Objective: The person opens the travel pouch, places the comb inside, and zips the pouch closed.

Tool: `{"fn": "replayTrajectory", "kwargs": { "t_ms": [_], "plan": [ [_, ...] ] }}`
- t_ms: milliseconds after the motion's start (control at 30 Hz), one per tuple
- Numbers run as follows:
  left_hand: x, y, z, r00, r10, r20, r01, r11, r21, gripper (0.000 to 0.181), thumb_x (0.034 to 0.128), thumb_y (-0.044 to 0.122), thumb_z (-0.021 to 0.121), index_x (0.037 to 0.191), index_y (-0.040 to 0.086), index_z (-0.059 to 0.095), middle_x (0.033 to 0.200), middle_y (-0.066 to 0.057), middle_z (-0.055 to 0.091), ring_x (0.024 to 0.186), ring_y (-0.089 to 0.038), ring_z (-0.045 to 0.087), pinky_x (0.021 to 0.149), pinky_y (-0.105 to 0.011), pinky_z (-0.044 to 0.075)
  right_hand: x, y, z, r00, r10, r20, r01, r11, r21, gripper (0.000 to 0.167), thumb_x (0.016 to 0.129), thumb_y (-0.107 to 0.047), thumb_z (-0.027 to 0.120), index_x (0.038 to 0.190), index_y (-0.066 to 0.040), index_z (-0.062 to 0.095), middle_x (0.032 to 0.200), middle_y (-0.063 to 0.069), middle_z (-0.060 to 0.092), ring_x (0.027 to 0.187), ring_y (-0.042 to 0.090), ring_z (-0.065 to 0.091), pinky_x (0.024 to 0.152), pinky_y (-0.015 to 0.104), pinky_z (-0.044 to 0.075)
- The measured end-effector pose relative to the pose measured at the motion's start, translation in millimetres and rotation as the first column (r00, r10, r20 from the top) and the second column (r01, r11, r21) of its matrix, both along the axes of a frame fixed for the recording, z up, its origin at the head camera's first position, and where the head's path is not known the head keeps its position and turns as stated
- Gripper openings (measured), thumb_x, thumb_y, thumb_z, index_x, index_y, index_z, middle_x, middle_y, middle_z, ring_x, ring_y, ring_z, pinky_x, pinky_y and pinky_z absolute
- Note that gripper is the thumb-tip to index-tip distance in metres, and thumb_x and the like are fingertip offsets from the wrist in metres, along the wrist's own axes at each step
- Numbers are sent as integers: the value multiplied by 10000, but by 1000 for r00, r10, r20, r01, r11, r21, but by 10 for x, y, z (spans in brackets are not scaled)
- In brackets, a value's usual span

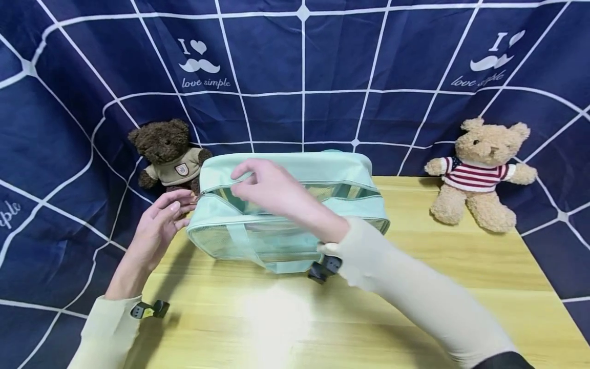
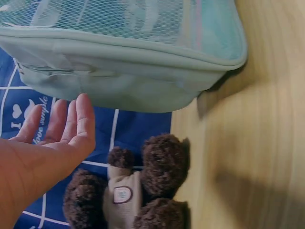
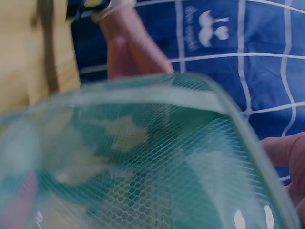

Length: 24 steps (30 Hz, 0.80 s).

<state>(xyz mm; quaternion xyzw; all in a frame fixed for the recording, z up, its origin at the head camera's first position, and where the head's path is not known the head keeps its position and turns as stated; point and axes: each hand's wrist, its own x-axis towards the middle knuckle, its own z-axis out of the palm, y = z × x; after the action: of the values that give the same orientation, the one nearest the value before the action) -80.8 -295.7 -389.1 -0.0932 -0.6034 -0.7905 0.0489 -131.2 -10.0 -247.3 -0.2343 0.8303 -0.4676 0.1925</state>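
Observation:
A mint-green bag (image 1: 286, 166) with mesh and clear panels stands on the table, its top zipper partly undone and a strap hanging down its front. At its left end is the left hand (image 1: 159, 223), with loosely bent fingers. The left wrist view shows this hand (image 2: 57, 138) palm up, fingertips at the end panel of the bag (image 2: 143, 90); contact is unclear. Over the zipper opening hovers the right hand (image 1: 272, 187), fingers loosely bent, nothing visible in them. In the right wrist view, mesh of the bag (image 3: 143, 167) hides part of the right hand (image 3: 293, 157).
A dark brown teddy bear (image 1: 168, 154) sits just behind the bag's left end. A light teddy bear (image 1: 479, 169) in a striped sweater sits at the back right of the wooden table (image 1: 438, 287). Blue gridded cloth (image 1: 336, 56) hangs behind and at the sides.

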Motion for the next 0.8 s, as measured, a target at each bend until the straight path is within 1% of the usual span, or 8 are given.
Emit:
{"fn": "replayTrajectory", "kwargs": {
  "t_ms": [133, 267, 367, 400, 500, 600, 667, 800],
  "plan": [
    [-32, 50, -104, 1000, 12, 3, -12, 999, 52, 296, 1144, 25, 461, 1366, -22, 651, 1258, -102, 697, 1133, -214, 668, 910, -311, 575, -55, -247, -34, 994, 6, -112, 9, 991, 137, 310, 1043, -257, 712, 1334, -153, 690, 1026, -45, 765, 932, 123, 718, 832, 327, 559],
    [-66, 110, -163, 1000, 3, 17, -5, 994, 109, 285, 1152, 49, 463, 1309, 44, 702, 1208, -75, 700, 1057, -188, 666, 904, -289, 561, -185, -461, -176, 974, 54, -220, 18, 950, 313, 357, 1027, -380, 719, 1354, -240, 686, 1237, -105, 716, 1070, 89, 649, 938, 306, 517],
    [-95, 147, -184, 1000, -2, 18, -1, 990, 143, 298, 1157, 56, 446, 1275, 69, 720, 1172, -62, 699, 1011, -175, 668, 885, -272, 552, -287, -596, -295, 968, 83, -239, 14, 925, 379, 391, 1019, -419, 717, 1390, -303, 675, 1381, -152, 659, 1166, 89, 610, 1016, 306, 486],
    [-106, 157, -189, 1000, -2, 17, 0, 988, 153, 301, 1158, 56, 443, 1265, 73, 724, 1161, -58, 703, 1002, -171, 673, 878, -268, 552, -303, -633, -316, 965, 86, -248, 17, 922, 386, 379, 1012, -412, 722, 1376, -316, 677, 1370, -159, 660, 1163, 86, 609, 1015, 301, 483],
    [-132, 178, -202, 1000, -16, 6, 14, 981, 194, 307, 1160, 46, 435, 1245, 67, 730, 1143, -52, 720, 983, -156, 689, 863, -257, 554, -257, -719, -273, 957, 94, -275, 25, 916, 400, 367, 1023, -411, 729, 1373, -311, 687, 1350, -154, 680, 1160, 92, 626, 996, 291, 490],
    [-131, 185, -220, 1000, -29, -5, 30, 968, 248, 318, 1161, 30, 426, 1223, 57, 736, 1109, -50, 741, 948, -137, 707, 833, -242, 561, -140, -773, -177, 943, 142, -302, 2, 902, 431, 329, 1031, -369, 728, 1341, -264, 709, 1303, -132, 704, 1126, 100, 645, 937, 270, 505],
    [-122, 187, -232, 999, -45, -14, 47, 956, 288, 334, 1163, 25, 414, 1215, 47, 743, 1107, -51, 749, 951, -132, 711, 837, -236, 561, -94, -801, -147, 939, 162, -305, -6, 891, 455, 320, 1023, -338, 737, 1328, -243, 723, 1290, -132, 710, 1115, 96, 648, 917, 260, 508],
    [-73, 179, -260, 996, -87, -3, 82, 934, 347, 389, 1181, 87, 372, 1208, 52, 758, 1148, -48, 745, 1020, -135, 692, 892, -245, 544, -76, -868, -181, 931, 168, -324, 19, 864, 504, 275, 986, -279, 768, 1255, -245, 727, 1216, -156, 707, 1075, 71, 646, 908, 248, 504]
  ]
}}
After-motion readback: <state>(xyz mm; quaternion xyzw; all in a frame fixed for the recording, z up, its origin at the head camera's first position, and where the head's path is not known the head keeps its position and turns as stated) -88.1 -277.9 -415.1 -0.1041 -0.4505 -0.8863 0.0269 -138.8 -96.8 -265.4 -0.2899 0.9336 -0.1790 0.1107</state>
